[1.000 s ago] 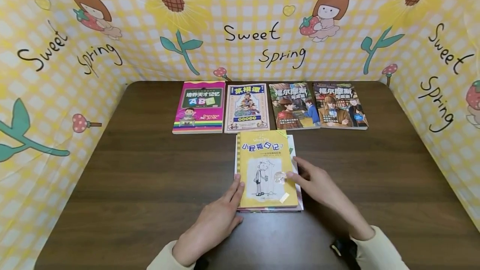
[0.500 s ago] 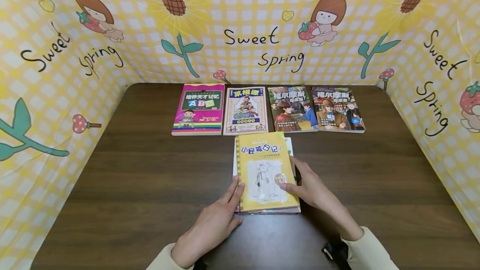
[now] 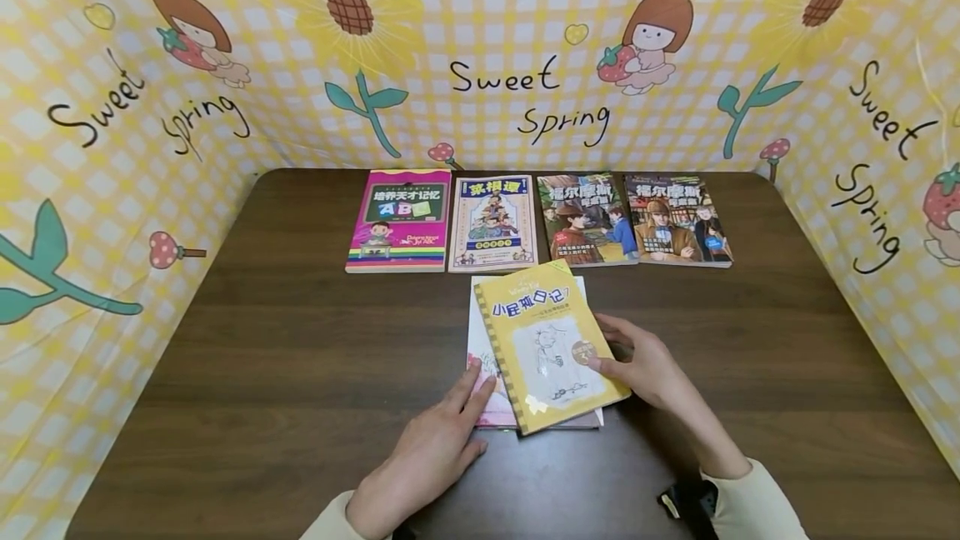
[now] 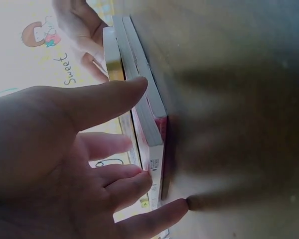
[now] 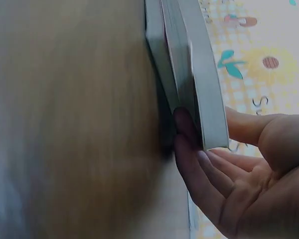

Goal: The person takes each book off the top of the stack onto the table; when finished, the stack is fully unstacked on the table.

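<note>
Yellow diary book "小屁孩日记7" [image 3: 553, 348]: centre of frame, turned askew atop the lower books [image 3: 483, 323].
Right hand [image 3: 648, 369]: clamped on the yellow book's right edge, thumb on cover.
Left hand [image 3: 435, 440]: fingers extended, apart, touching the lower books' left side.
Row, upper centre: pink ABC book [image 3: 397, 227], 菜根谭 book [image 3: 493, 223], two 福尔摩斯 books [image 3: 587, 223].
Support: dark wood-grain table [image 3: 300, 373].
Backdrop: yellow-checked "Sweet Spring" cloth [image 3: 427, 119], top and both sides of frame.
</note>
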A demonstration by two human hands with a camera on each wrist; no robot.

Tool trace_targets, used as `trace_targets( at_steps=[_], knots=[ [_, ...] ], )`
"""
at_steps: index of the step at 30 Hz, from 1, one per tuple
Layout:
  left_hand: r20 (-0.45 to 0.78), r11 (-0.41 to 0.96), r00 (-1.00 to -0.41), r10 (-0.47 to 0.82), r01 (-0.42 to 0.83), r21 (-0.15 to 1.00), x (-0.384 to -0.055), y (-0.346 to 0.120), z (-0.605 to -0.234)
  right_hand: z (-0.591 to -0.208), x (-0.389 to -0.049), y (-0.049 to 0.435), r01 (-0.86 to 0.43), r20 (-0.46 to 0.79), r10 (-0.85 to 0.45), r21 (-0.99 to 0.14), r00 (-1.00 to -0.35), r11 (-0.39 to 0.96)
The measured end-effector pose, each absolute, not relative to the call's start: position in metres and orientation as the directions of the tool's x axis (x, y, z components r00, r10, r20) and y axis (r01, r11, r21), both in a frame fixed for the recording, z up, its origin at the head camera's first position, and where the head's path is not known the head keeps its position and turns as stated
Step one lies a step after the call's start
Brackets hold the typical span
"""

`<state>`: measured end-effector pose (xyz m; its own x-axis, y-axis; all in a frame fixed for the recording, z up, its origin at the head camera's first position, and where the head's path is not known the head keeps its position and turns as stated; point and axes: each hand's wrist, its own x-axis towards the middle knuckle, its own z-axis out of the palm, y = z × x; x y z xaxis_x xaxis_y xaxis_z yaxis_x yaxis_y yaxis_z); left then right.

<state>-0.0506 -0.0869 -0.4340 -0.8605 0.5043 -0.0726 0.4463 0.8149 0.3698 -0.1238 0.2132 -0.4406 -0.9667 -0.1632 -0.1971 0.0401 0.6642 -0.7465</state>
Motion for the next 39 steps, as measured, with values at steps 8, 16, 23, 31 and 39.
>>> trace_targets(
  at_steps=[8, 16, 23, 31, 39],
  knots=[
    [-0.088, 0.81, -0.848, 0.522, 0.461, 0.363, -0.052, -0.088, -0.434, -0.438, -0.12, 0.246, 0.121, -0.282, -0.146, -0.748, -0.948, 0.653],
    [-0.051, 0.797, -0.846, 0.531, 0.479, 0.367, -0.051, -0.088, -0.434, -0.43, -0.099, 0.291, 0.303, -0.394, -0.035, -0.758, -0.919, 0.577],
    [-0.063, 0.803, -0.846, 0.529, 0.476, 0.36, -0.052, -0.089, -0.435, -0.421, -0.084, 0.333, 0.368, -0.376, 0.084, -0.792, -0.923, 0.488],
    [-0.079, 0.807, -0.848, 0.524, 0.465, 0.364, -0.052, -0.089, -0.435, -0.42, -0.077, 0.36, 0.34, -0.25, 0.248, -0.823, -0.936, 0.456],
    [-0.132, 0.813, -0.843, 0.521, 0.444, 0.376, -0.052, -0.09, -0.434, -0.436, -0.076, 0.373, 0.401, -0.236, 0.384, -0.805, -0.893, 0.437]
  ],
)
